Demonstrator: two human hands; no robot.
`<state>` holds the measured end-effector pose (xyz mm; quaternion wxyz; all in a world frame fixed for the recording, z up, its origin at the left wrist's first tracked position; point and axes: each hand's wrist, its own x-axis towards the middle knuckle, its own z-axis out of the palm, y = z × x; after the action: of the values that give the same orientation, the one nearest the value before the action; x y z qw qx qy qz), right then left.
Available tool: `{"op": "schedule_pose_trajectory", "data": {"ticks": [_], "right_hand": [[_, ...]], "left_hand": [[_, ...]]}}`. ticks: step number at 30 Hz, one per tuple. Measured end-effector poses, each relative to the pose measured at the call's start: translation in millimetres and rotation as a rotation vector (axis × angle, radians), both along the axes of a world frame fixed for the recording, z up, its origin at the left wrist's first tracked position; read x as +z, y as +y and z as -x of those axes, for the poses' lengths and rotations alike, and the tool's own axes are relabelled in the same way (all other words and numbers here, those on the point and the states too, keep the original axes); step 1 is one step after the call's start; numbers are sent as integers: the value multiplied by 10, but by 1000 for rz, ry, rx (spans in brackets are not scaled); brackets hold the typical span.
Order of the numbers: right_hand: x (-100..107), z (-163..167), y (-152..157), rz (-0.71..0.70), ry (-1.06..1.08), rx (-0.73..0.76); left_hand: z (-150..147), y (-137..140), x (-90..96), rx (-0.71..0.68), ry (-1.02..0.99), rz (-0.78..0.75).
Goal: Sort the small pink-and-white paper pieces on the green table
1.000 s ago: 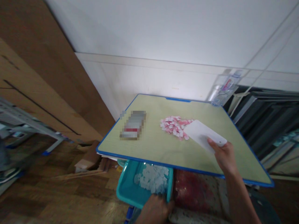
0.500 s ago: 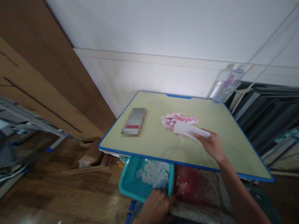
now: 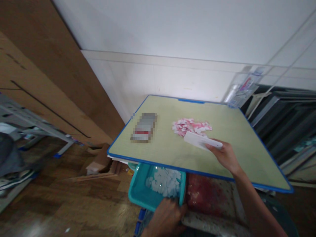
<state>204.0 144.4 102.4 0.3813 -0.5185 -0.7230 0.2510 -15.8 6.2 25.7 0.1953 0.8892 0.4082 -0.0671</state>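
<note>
- teal basin (image 3: 142, 199) sits below the tabletop's (image 3: 158, 154) front edge, white bits (image 3: 164, 182) inside
- left hand (image 3: 169, 214) is curled at the basin's near right rim, can't tell if it's actually gripping
- pinkish scraps (image 3: 183, 126) piled around mid-tabletop
- white scraper (image 3: 196, 140) at the pile's near edge, right hand (image 3: 223, 153) closed around its handle end

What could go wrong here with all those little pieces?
The right hand holds a white scraper by the loose pink pieces; a hard sweep might scatter them. The left hand is at the rim of the teal basin; if that tips, its white pieces might spill.
</note>
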Motion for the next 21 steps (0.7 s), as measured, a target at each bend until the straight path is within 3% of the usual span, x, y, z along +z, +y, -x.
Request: {"op": "schedule_pose_trajectory", "data": {"ticks": [9,21], "right_hand": [[-155,23,230,98,29,80],[-3,40,390,277,86,573]], "left_hand": [[12,2,1,-4,-14,7],[-5,-3,-6,-12,-3,-32]]}}
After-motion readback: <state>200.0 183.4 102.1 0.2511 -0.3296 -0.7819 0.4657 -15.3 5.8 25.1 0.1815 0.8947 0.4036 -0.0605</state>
